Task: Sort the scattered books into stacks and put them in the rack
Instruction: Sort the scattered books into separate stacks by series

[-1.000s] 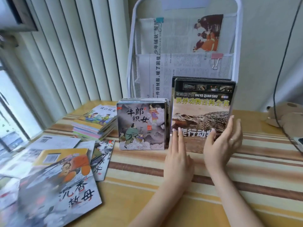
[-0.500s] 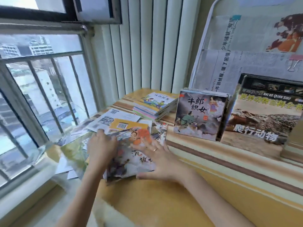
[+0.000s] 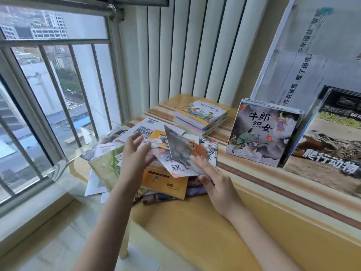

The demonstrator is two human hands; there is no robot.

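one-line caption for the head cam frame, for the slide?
Right hand lifts a thin picture book from the scattered pile; left hand hovers open; sorted books stand against the rack.

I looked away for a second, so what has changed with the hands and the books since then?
Both hands left the big reptile book and went left to the scattered pile. The right hand now lifts a grey-covered picture book by its edge, tilting it up; the left hand rests open on the pile. The upright books by the rack and the flat stack stayed put.
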